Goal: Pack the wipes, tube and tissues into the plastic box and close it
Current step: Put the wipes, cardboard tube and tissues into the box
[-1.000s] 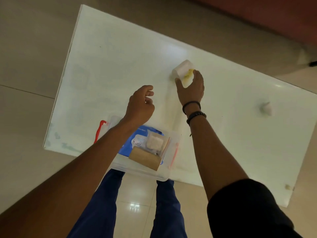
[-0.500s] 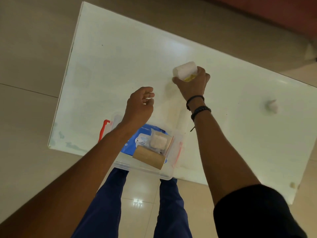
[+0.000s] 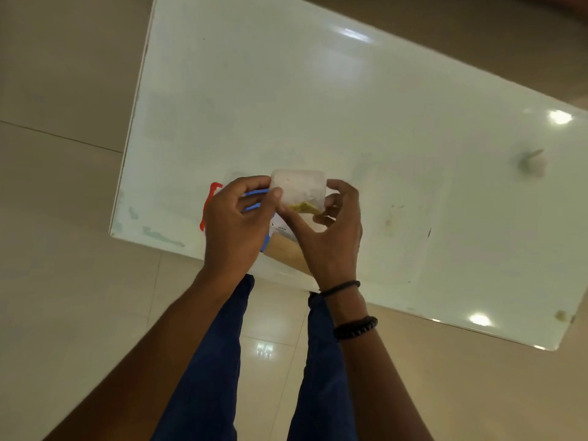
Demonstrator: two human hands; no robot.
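The white table (image 3: 318,106) is the landmark: its near edge carries the plastic box (image 3: 213,198), which sits just at that rim, red latch toward the table's left side. Beyond the box the tabletop lies open; a small pale object (image 3: 533,160) rests well apart toward its right end. Both hands grasp the tissue pack (image 3: 299,189) above the box, left hand (image 3: 235,224) pinching its left edge, right hand (image 3: 331,237) cradling its right side. Inside the box show the blue wipes (image 3: 254,202) and a tan tube (image 3: 286,253).
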